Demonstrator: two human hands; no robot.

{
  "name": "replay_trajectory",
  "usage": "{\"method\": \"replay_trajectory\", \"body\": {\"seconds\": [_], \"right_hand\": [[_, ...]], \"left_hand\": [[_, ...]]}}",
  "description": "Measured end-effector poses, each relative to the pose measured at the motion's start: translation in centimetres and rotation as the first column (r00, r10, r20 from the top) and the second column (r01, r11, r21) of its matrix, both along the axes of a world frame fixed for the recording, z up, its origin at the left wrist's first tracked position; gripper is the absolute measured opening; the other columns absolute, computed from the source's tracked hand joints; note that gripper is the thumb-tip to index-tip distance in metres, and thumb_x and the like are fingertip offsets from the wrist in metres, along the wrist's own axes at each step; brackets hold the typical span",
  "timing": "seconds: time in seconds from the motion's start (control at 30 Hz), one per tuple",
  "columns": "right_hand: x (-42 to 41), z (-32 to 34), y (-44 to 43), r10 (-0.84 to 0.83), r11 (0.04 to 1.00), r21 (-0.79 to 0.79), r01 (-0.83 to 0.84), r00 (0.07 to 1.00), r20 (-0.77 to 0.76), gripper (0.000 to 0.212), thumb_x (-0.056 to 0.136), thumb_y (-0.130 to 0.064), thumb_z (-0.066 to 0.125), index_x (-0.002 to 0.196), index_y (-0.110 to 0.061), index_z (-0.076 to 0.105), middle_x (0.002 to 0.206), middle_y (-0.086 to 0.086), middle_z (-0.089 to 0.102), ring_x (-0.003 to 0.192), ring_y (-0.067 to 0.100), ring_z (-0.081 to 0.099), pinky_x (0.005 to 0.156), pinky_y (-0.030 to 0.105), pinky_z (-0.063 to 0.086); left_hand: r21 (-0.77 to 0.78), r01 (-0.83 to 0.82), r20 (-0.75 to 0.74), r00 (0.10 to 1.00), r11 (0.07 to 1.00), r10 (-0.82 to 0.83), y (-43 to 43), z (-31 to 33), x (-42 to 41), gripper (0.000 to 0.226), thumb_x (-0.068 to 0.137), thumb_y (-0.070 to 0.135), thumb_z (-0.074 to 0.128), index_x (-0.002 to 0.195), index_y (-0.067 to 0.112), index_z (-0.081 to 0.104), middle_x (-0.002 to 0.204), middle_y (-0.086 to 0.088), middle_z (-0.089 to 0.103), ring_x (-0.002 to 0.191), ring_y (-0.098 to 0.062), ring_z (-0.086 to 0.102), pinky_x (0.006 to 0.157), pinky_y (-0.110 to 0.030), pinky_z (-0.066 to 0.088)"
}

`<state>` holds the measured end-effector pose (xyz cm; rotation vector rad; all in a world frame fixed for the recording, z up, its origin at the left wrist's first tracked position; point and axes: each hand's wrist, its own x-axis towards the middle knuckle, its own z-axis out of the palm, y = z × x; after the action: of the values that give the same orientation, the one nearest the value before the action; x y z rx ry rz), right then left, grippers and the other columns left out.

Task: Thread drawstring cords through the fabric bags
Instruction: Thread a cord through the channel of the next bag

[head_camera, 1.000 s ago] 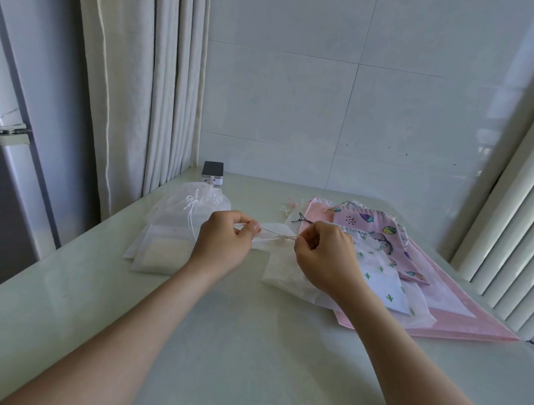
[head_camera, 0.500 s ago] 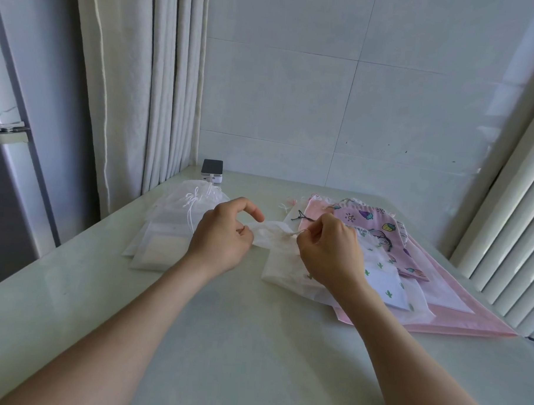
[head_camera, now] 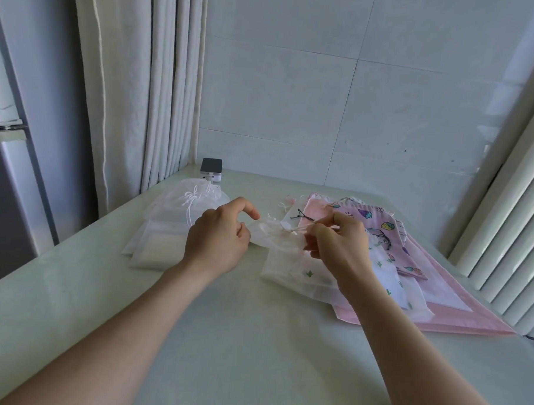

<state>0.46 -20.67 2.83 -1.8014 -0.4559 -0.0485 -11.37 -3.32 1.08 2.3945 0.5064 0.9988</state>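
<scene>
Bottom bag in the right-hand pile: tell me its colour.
The bottom bag is plain pink, with no print; the head view shows it best.

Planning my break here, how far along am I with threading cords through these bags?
Looks done: the sheer white bags stacked on the left, with knotted white cords on top. In hand: your left hand holds the mouth of one sheer bag while your right hand pinches its cord. Left: probably the printed and pink bags piled on the right; their cords are hard to make out.
</scene>
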Motion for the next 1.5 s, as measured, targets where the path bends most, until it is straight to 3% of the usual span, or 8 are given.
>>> {"method": "replay_trajectory", "body": {"seconds": [0.5,0.67,0.8,0.9,1.07,1.23,1.37,1.5], "right_hand": [[-1.0,0.1,0.9,0.044,0.954,0.299,-0.027,0.998,-0.050,0.006,0.095,-0.012,0.053,0.098,-0.012,0.058,0.080,0.007,0.077,0.081,0.032,0.074,0.057,0.037,0.059],[-1.6,0.7,0.6,-0.014,0.940,0.339,-0.028,0.993,0.121,0.004,0.101,-0.021,0.054,0.099,-0.019,0.055,0.080,0.012,0.074,0.073,0.034,0.068,0.050,0.034,0.054],[-2.4,1.4,0.2,-0.046,0.878,0.475,-0.060,0.977,0.207,0.004,0.099,-0.013,0.051,0.102,-0.011,0.054,0.081,0.015,0.072,0.067,0.031,0.066,0.058,0.045,0.057],[-3.0,1.5,0.0,-0.059,0.851,0.515,-0.108,0.953,0.298,0.029,0.090,-0.003,0.054,0.117,-0.015,0.056,0.111,0.007,0.072,0.098,0.021,0.070,0.077,0.041,0.062],[-2.9,0.2,0.6,0.067,0.931,0.324,-0.171,0.949,0.309,0.055,0.091,-0.011,0.065,0.138,-0.033,0.045,0.119,-0.002,0.067,0.107,0.013,0.067,0.092,0.032,0.055],[-3.5,-1.1,2.3,0.206,0.945,0.186,-0.269,0.931,0.302,0.036,0.099,-0.010,0.064,0.124,-0.027,0.043,0.083,0.000,0.070,0.062,0.015,0.067,0.061,0.035,0.051],[-3.8,-1.7,4.5,0.270,0.953,0.054,-0.299,0.915,0.299,0.016,0.104,-0.011,0.055,0.116,-0.019,0.058,0.103,0.000,0.071,0.074,0.018,0.076,0.073,0.051,0.061],[-4.2,-2.6,5.9,0.446,0.892,-0.196,-0.407,0.862,0.242,0.048,0.100,-0.006,0.047,0.141,-0.029,0.056,0.125,-0.008,0.067,0.087,0.013,0.075,0.087,0.043,0.061]], "left_hand": [[0.047,-0.023,0.051,0.998,0.999,0.021,0.4,-0.4,0.3,0.012,0.100,0.029,0.054,0.106,0.034,0.063,0.054,0.009,0.052,0.066,-0.020,0.054,0.064,-0.038,0.052],[-0.102,0.157,-0.116,0.979,0.982,-0.169,0.8,-0.9,0.1,0.055,0.086,0.077,0.037,0.112,0.035,0.062,0.107,0.008,0.052,0.107,-0.015,0.050,0.094,-0.037,0.044],[-0.127,0.188,-0.079,0.977,0.974,-0.199,0.9,-1.0,0.6,0.018,0.095,0.032,0.057,0.111,0.022,0.059,0.122,0.003,0.051,0.120,-0.020,0.045,0.098,-0.028,0.036],[-0.212,0.256,0.131,0.964,0.943,-0.232,0.5,-0.3,0.3,0.021,0.106,0.009,0.047,0.097,0.022,0.061,0.099,0.009,0.069,0.097,-0.004,0.065,0.082,-0.017,0.046],[-0.257,0.299,0.352,0.914,0.919,-0.200,0.2,1.1,0.3,0.021,0.111,0.016,0.043,0.100,0.017,0.061,0.088,-0.001,0.070,0.087,-0.020,0.068,0.081,-0.034,0.052],[-0.360,0.099,0.340,0.940,0.928,0.032,0.2,1.8,-0.4,0.017,0.099,0.021,0.048,0.088,0.013,0.057,0.070,0.003,0.067,0.073,-0.014,0.061,0.067,-0.031,0.045],[-0.332,-0.208,0.197,0.938,0.920,0.283,0.6,2.1,-0.7,0.035,0.097,0.043,0.048,0.113,0.013,0.056,0.103,-0.004,0.070,0.094,-0.024,0.055,0.079,-0.039,0.045],[-0.143,-0.483,0.212,0.838,0.864,0.504,1.3,2.2,-1.4,0.023,0.102,0.025,0.053,0.120,0.011,0.047,0.112,-0.013,0.065,0.090,-0.034,0.057,0.070,-0.039,0.035]]}}
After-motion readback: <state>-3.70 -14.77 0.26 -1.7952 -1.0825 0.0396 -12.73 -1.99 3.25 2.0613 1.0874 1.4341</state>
